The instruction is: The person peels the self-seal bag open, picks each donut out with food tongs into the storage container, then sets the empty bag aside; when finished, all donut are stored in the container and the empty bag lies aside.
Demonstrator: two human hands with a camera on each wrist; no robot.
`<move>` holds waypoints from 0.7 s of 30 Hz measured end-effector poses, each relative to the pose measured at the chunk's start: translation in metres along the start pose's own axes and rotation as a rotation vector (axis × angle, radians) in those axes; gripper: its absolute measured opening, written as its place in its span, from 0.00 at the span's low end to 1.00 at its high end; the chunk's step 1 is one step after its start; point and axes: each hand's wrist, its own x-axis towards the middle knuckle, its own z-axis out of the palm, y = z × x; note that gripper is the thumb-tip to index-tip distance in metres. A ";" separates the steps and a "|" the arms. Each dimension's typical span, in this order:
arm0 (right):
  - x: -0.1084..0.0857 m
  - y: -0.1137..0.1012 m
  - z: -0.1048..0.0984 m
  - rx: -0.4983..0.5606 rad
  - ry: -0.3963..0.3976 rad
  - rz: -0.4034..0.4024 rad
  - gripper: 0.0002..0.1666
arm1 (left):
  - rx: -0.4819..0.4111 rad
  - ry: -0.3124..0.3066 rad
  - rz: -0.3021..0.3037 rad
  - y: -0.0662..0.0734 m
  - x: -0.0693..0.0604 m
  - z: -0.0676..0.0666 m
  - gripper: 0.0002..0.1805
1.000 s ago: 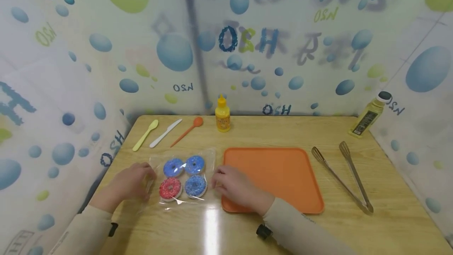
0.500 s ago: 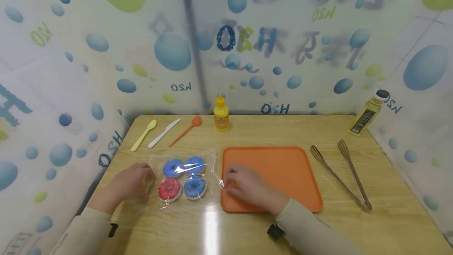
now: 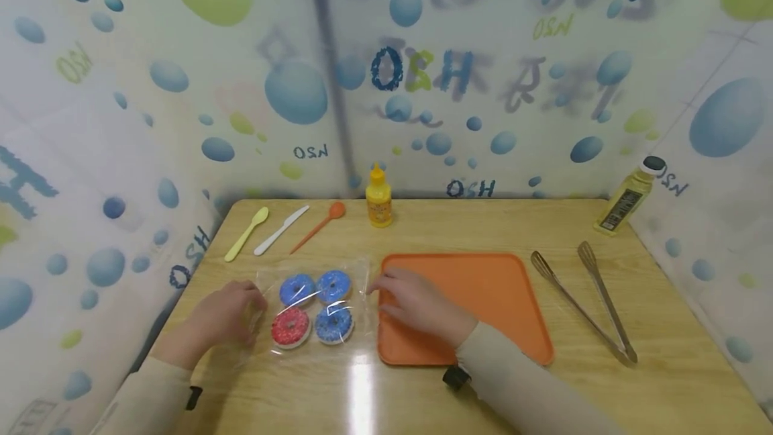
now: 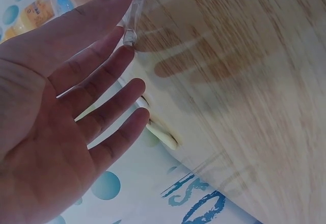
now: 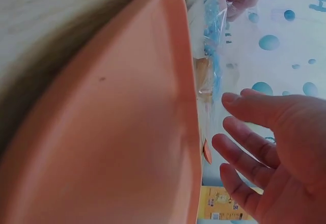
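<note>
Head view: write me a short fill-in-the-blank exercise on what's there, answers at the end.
The clear bag holds ____ donuts.
The only non-blue donut is ____.
Between the yellow spoon and the orange spoon lies the white ____.
Right of the orange tray lie the metal ____.

Missing words: four; red; knife; tongs.

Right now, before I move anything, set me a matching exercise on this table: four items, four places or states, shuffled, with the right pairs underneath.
Column one
1. Left hand
2. Right hand
3. Metal tongs
4. Yellow bottle

Column two
A. Upright near the back of the table, against the patterned backdrop
B. Over the left side of the orange tray, holding nothing
C. Pinching the left edge of the clear bag
D. Spread apart, lying to the right of the tray

Right pairs: 1-C, 2-B, 3-D, 4-A
</note>
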 end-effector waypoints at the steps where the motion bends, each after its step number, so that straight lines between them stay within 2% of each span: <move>1: 0.004 -0.001 0.001 0.012 -0.013 0.006 0.18 | 0.001 -0.004 -0.005 0.000 -0.001 0.000 0.29; 4: 0.014 -0.006 0.002 0.044 -0.043 0.030 0.20 | -0.002 -0.008 -0.015 -0.001 -0.002 0.000 0.28; 10: 0.028 -0.007 0.011 0.080 -0.054 0.032 0.10 | 0.006 0.020 0.007 -0.006 -0.004 0.004 0.29; 15: 0.030 -0.003 0.015 0.089 -0.034 0.062 0.04 | -0.020 0.024 0.021 -0.009 -0.002 0.007 0.29; 21: 0.026 0.001 0.013 0.079 -0.004 0.097 0.02 | -0.065 0.044 0.057 -0.018 0.000 0.009 0.29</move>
